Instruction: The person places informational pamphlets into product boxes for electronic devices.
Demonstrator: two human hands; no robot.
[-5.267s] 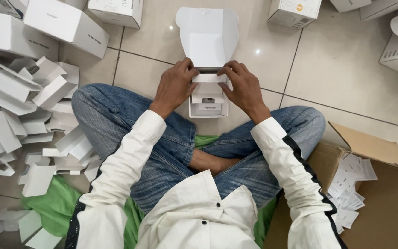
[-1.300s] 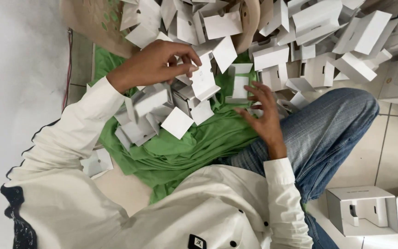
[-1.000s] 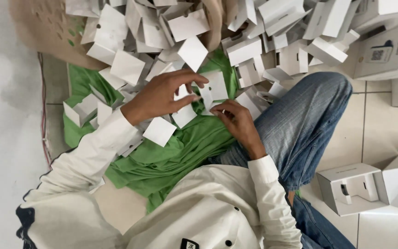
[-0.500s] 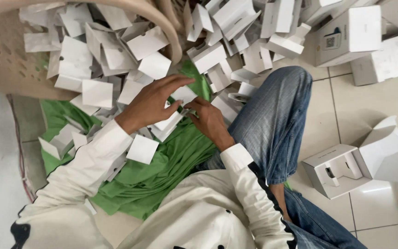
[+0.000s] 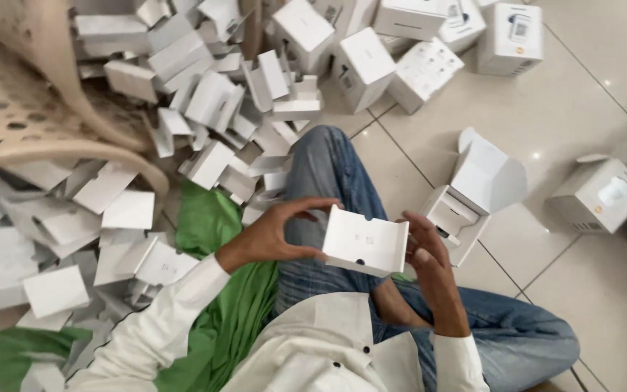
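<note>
Both hands are gripping the white insert (image 5: 365, 242) above the lap: left hand (image 5: 279, 234) pinching its left edge, right hand (image 5: 424, 250) its right (open box (image 5: 466, 205) lying just beyond).

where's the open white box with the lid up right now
In the head view the open white box sits on the tiled floor right of centre, just beyond the right hand and beside the jeans-clad knee.
</note>
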